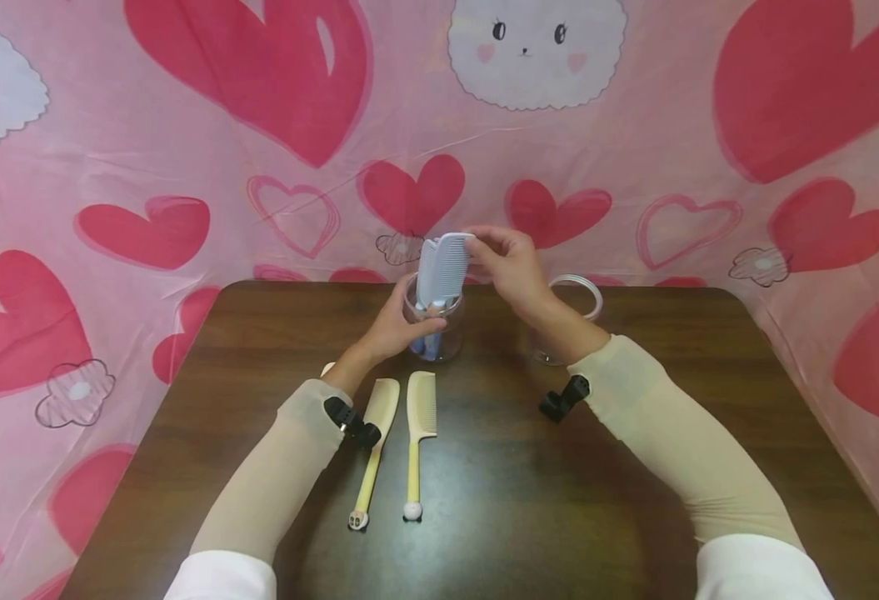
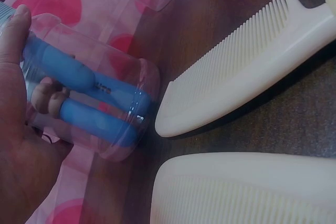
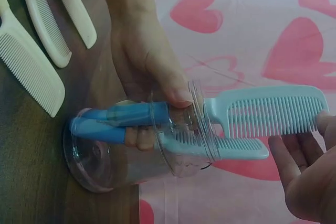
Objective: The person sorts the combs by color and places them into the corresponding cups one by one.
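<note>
My left hand (image 1: 397,323) grips a clear jar (image 1: 450,346) near its rim at the back of the table. Inside stand two light-blue combs with blue handles pointing down, their toothed heads sticking out of the mouth. With thumb and fingers, my right hand (image 1: 510,262) pinches the top end of one light-blue comb (image 3: 275,94). The other light-blue comb (image 3: 244,153) leans beside it, partly inside the glass-like wall. Blue handles (image 2: 100,121) with small brown figures on them show through the jar's side in the left wrist view.
Two cream combs with yellow handles, one left comb (image 1: 370,475) and one right comb (image 1: 413,467), lie in front of the jar. A third cream comb (image 3: 79,17) shows in the right wrist view. Behind my right forearm stands another clear jar (image 1: 598,302). A heart-patterned cloth (image 1: 409,192) hangs behind the table.
</note>
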The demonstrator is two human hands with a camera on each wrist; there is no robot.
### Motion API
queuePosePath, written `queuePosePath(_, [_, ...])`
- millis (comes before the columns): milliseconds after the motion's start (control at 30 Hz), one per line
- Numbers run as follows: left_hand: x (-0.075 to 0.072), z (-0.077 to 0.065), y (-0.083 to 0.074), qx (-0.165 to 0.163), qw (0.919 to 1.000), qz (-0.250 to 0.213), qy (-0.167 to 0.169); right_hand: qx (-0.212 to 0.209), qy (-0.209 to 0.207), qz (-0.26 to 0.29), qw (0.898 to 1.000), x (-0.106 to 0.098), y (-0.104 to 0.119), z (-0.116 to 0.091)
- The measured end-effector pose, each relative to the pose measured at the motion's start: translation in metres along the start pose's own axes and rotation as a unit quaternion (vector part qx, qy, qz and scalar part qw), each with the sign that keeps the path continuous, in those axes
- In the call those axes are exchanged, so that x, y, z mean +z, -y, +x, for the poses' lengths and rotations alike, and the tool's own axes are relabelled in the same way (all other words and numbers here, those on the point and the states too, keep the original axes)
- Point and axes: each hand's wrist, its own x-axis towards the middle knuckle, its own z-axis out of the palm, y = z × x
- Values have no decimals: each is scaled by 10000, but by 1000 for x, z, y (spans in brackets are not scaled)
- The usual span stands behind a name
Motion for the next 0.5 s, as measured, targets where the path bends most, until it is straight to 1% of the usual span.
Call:
queuePosePath(167, [-1, 0, 1, -38, 10000, -52, -4, 32, 80, -173, 9998, -2, 1, -1])
queuePosePath(333, [0, -1, 0, -84, 9999, -93, 33, 152, 148, -333, 9992, -6, 1, -3])
queuePosePath(400, [0, -2, -6, -94, 9999, -117, 57, 173, 179, -378, 9990, -9, 1, -3])
queuePosePath(500, [0, -6, -18, -99, 9998, -140, 83, 30, 185, -634, 9978, -16, 3, -3])
